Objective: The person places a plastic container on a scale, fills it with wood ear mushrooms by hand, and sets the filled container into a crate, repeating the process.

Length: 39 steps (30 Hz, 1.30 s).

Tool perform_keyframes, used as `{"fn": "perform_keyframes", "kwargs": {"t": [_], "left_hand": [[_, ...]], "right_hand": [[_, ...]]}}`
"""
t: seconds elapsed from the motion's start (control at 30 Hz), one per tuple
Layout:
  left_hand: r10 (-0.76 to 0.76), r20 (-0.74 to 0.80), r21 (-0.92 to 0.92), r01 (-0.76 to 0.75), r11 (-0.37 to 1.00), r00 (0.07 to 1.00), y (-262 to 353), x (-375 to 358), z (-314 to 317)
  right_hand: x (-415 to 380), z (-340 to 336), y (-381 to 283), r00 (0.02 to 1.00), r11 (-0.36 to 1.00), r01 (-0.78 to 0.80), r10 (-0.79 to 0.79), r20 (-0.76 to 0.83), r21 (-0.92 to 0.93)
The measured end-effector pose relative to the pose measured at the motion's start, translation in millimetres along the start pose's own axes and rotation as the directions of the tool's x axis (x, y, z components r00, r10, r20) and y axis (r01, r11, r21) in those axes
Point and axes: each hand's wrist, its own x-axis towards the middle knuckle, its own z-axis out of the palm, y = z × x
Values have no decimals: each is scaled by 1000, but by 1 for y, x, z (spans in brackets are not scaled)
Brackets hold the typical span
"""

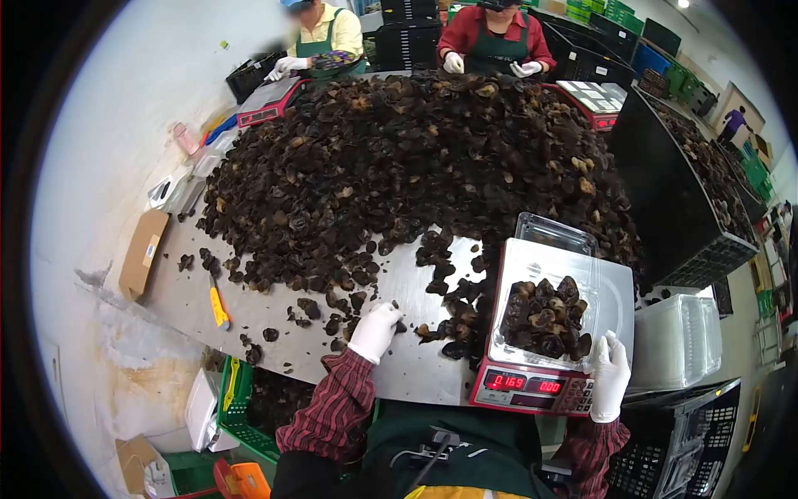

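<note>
My left hand (pixel 374 334), in a white glove, is low over the metal table. Its fingers are closed on a small dark wood ear mushroom (pixel 401 327). At the right edge of a clear plastic tray (pixel 588 320), my gloved right hand (pixel 611 378) has its fingers closed on the rim. The tray lies on a red and white digital scale (pixel 619 291) and holds a cluster of brown wood ear mushrooms (pixel 544 320). Red digits on the scale's display (pixel 509 382) read 0.169.
A large mushroom heap (pixel 399 158) covers the table's far half. A yellow utility knife (pixel 219 306) lies left. Stacked clear trays (pixel 677 341) and a black crate (pixel 673 200) stand right. Two co-workers (pixel 332 37) work across the table, beside more scales (pixel 266 101).
</note>
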Motion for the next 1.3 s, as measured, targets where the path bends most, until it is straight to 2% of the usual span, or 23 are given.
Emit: {"fn": "perform_keyframes", "kwargs": {"t": [0.03, 0.13, 0.23, 0.27, 0.3, 0.37, 0.47, 0.5, 0.53, 0.57, 0.6, 0.7, 0.73, 0.77, 0.83, 0.87, 0.93, 1.03, 1.07, 1.1, 1.17, 1.27, 1.3], "left_hand": [[7, 3, -4, -7, 1000, 1000, 1, 5, 4], [5, -163, -111, -24, 993, 987, 19, 44, 5], [46, -203, -125, -73, 989, 978, 30, 82, 10], [11, -72, -86, -17, 996, 997, 40, 88, 2], [20, -72, -91, -26, 996, 997, 43, 90, 5], [-2, 27, -103, 5, 995, 1000, 44, 91, 13], [67, -8, -130, -68, 989, 998, 35, 85, 29], [96, -36, -116, -100, 988, 995, 34, 84, 30], [65, 30, -194, -58, 979, 997, 29, 82, 27], [87, -10, -202, -87, 976, 996, 16, 78, 28], [21, -27, -207, -26, 978, 999, 13, 70, 16], [-78, 7, 116, 76, 990, 997, -25, 33, -24], [-88, -106, 98, 98, 990, 990, -46, 17, -29], [-265, 8, 215, 257, 942, 964, -52, 6, -52], [-250, -93, 136, 261, 956, 964, -46, -1, -77], [-149, -128, 36, 155, 987, 980, -42, 4, -80], [-99, -196, -153, 70, 986, 976, -4, 23, -75], [136, -233, -162, -176, 971, 963, 21, 61, -27], [121, -221, -181, -163, 970, 968, 29, 74, -9], [128, -219, -165, -166, 972, 967, 33, 87, 6], [85, -186, -106, -106, 989, 979, 35, 104, 32], [58, -198, -204, -99, 974, 978, 19, 118, 54], [26, -158, -227, -61, 972, 987, 14, 120, 52]], "right_hand": [[-1, 0, -2, 1000, 1000, 0, 0, -9, -31], [-5, 0, -7, 1000, 999, -11, 11, -7, -48], [-4, -7, 0, 1000, 997, 9, -10, -11, -77], [-4, -9, 0, 1000, 999, 8, -9, -20, -50], [-4, -10, -1, 1000, 1000, 9, -9, -28, -23], [-5, -12, -2, 998, 1000, 24, -24, -66, -3], [-5, -16, 2, 999, 1000, -26, 26, -48, -8], [-4, -13, 1, 999, 1000, -5, 4, -41, -12], [-5, -12, 1, 999, 1000, 18, -18, -38, -15], [-6, -14, 1, 999, 998, 49, -50, -11, -46], [-7, -15, 1, 998, 995, 67, -68, -10, -68], [-3, -19, 6, 998, 995, 54, -57, -36, -81], [-1, -19, 8, 998, 997, 28, -32, -55, -72], [-1, -20, 6, 999, 999, -9, 7, -34, -31], [-1, -16, 1, 999, 998, -3, 1, -39, -55], [1, -13, 3, 999, 999, 16, -18, -49, -44], [1, -7, 0, 998, 999, 34, -35, -50, -7], [1, -5, 2, 995, 997, 76, -76, -61, 7], [0, -8, 4, 993, 995, 100, -100, -55, -15], [-8, -11, -18, 999, 999, -41, 41, -12, -19], [-7, -16, -7, 999, 999, 10, -12, -33, -43], [-13, -20, -9, 998, 1000, -1, -1, -64, -30], [-14, -23, -10, 998, 1000, -14, 14, -53, -6]]}}
